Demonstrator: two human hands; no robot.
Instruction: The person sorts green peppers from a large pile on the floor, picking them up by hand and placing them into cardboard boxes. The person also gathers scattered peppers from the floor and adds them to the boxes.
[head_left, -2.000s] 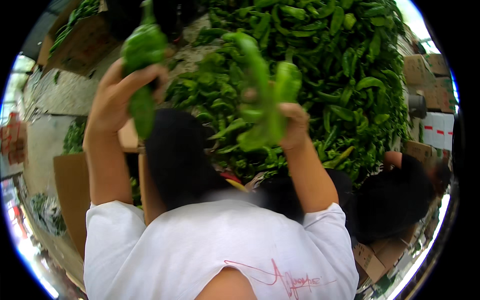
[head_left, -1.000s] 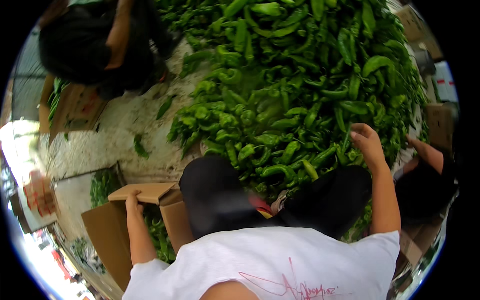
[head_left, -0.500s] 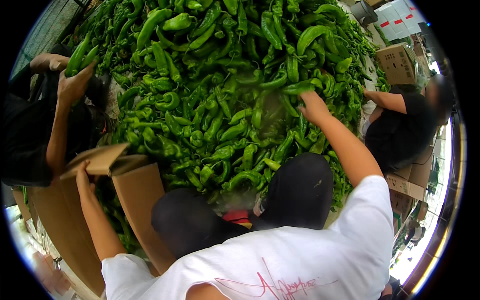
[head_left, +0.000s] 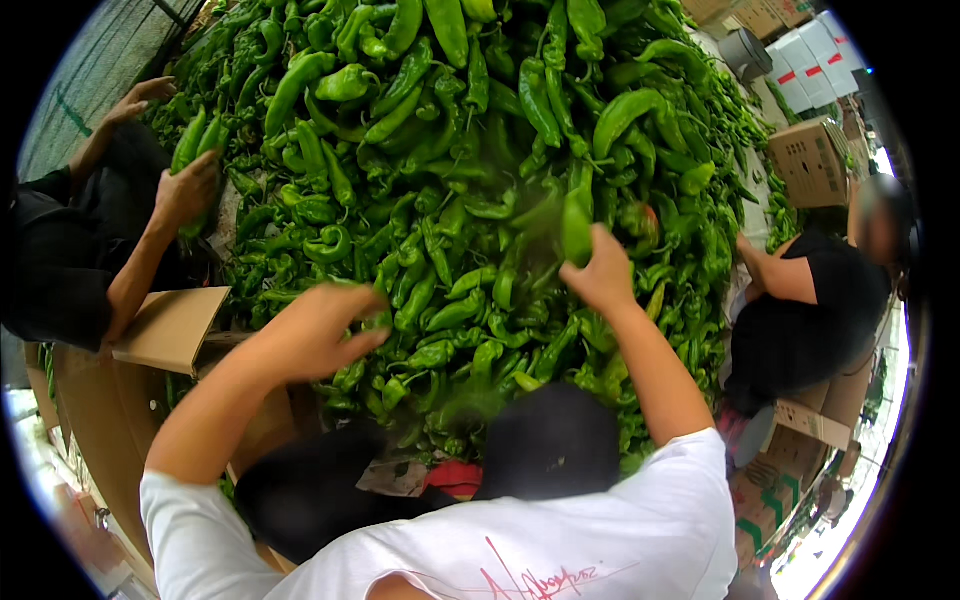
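Note:
A big heap of long green peppers [head_left: 440, 170] fills the upper middle of the view. My right hand [head_left: 600, 272] reaches into the heap and is closed around one green pepper [head_left: 577, 222], which stands upright above my fingers. My left hand [head_left: 322, 330] hovers at the near left edge of the heap with fingers extended and nothing in it, just above a brown cardboard box [head_left: 175, 325]. My knees in black trousers [head_left: 550, 440] are below the heap.
A person in black on the left [head_left: 60, 260] holds peppers in a hand [head_left: 190, 190]. Another person in black [head_left: 810, 310] sits at the right. Cardboard boxes [head_left: 812, 160] stand at the far right and lower right.
My left hand has risen from the box flap to the edge of the pepper heap. My right hand stays in the heap and now grips a pepper. The view tilted toward the heap.

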